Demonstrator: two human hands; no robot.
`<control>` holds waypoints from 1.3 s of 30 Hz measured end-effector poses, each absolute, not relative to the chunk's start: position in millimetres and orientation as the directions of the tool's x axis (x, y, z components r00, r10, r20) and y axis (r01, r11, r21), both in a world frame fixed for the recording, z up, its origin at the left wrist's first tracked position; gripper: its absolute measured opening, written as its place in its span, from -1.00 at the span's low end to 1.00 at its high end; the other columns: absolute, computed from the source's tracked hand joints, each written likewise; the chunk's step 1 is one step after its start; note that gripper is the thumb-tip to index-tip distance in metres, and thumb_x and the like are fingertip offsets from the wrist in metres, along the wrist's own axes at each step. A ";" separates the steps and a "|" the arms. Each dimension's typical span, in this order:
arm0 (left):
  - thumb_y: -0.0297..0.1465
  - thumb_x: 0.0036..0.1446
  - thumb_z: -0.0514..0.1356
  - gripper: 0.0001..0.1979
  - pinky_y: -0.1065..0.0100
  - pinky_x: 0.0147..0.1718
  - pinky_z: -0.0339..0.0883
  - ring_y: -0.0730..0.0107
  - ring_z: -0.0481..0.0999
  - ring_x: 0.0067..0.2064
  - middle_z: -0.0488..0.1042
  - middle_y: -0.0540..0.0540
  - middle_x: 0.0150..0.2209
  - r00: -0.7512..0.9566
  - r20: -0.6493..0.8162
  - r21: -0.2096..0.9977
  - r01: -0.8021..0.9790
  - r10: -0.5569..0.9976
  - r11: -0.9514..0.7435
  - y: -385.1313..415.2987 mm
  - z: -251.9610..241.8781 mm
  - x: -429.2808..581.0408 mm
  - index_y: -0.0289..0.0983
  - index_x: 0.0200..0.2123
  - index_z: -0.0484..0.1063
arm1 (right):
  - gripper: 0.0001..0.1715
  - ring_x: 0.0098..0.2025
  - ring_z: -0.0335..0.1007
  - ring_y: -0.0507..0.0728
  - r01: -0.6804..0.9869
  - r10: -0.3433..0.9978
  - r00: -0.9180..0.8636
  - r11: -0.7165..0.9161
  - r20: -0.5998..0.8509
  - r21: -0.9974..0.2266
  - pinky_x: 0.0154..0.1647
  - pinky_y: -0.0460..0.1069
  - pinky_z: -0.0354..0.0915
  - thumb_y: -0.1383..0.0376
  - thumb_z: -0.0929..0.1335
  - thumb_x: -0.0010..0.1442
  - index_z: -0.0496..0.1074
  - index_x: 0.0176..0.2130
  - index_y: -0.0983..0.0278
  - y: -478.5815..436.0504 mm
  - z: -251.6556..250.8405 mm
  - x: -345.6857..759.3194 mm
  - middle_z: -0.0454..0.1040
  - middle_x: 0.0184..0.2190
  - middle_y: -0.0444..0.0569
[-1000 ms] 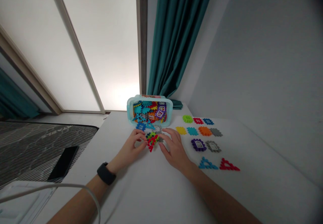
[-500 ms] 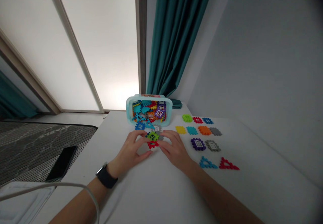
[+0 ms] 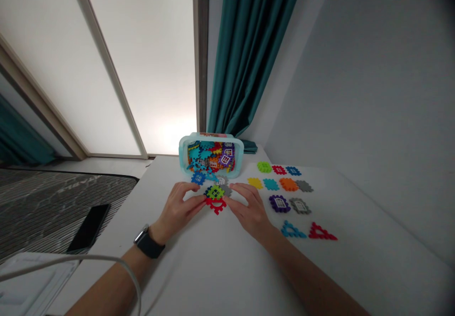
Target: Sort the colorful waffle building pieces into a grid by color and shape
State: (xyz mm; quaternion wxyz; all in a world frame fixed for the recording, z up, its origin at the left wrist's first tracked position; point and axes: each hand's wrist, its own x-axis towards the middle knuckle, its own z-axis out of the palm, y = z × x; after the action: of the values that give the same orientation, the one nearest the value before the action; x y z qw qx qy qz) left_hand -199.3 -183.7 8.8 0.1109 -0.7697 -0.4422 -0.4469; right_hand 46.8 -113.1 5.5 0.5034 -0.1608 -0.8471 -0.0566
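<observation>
A red triangular toy building block (image 3: 218,209) lies on the white table just in front of a lime-green lattice block (image 3: 219,193). My left hand (image 3: 181,207) pinches at the red block's left corner. At its right corner are the fingertips of my right hand (image 3: 250,210), closed in on it; the other fingers reach beside a grey block (image 3: 226,190). Part of something dark blue (image 3: 206,191) shows at the green block's left edge. Whether the red and green blocks interlock, I cannot tell. Behind them lie a blue window block (image 3: 198,179) and a grey window block (image 3: 222,180).
A pale teal tub (image 3: 182,162) on its side holds many coloured blocks. Rows of blocks, including a purple window block (image 3: 279,204) and a red triangle (image 3: 322,231), lie at right. A white cable (image 3: 106,258) crosses the lower left; a dark phone-like slab (image 3: 88,228) lies beyond the table's left edge.
My left hand has drawn back slightly left from the green block, its fingers closer together. More of the red triangular block shows, with its tip toward me. My right hand has barely moved.
</observation>
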 end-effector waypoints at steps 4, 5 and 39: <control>-0.38 0.25 0.28 -0.88 0.11 0.01 0.43 0.21 0.46 0.00 0.43 -0.14 0.00 0.184 0.780 0.280 0.753 0.598 -0.596 -183.9 11.6 -196.0 -0.10 -0.13 0.56 | -0.70 0.11 0.41 0.23 0.363 0.238 -0.406 0.928 0.882 -0.083 0.09 0.21 0.44 0.42 0.39 0.28 0.52 -0.04 0.11 -112.7 4.9 45.6 0.46 0.03 0.07; -0.37 0.26 0.27 -0.89 0.09 0.06 0.41 0.18 0.44 0.06 0.40 -0.15 0.04 0.163 0.758 0.333 0.736 0.631 -0.590 -183.6 12.9 -194.5 -0.11 -0.15 0.56 | -0.71 0.11 0.40 0.23 0.371 0.238 -0.403 0.925 0.884 -0.080 0.09 0.22 0.44 0.42 0.39 0.28 0.51 -0.03 0.12 -112.6 4.9 45.3 0.45 0.04 0.08; -0.34 0.27 0.25 -0.91 0.03 0.06 0.31 0.12 0.40 0.06 0.43 -0.16 0.01 0.144 0.663 0.363 0.797 0.735 -0.483 -176.3 6.0 -190.7 -0.15 -0.18 0.54 | -0.85 0.15 0.37 0.27 0.403 0.377 -0.460 0.895 0.804 -0.190 0.16 0.27 0.37 0.35 0.37 0.30 0.49 -0.11 0.17 -109.3 -2.6 40.1 0.46 0.02 0.10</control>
State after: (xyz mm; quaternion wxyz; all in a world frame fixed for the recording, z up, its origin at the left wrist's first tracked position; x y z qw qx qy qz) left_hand -190.7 -176.3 6.0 0.0373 -0.7554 -0.5069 -0.4135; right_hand 40.1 -109.3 -2.6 0.4668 -0.2283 -0.8543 -0.0137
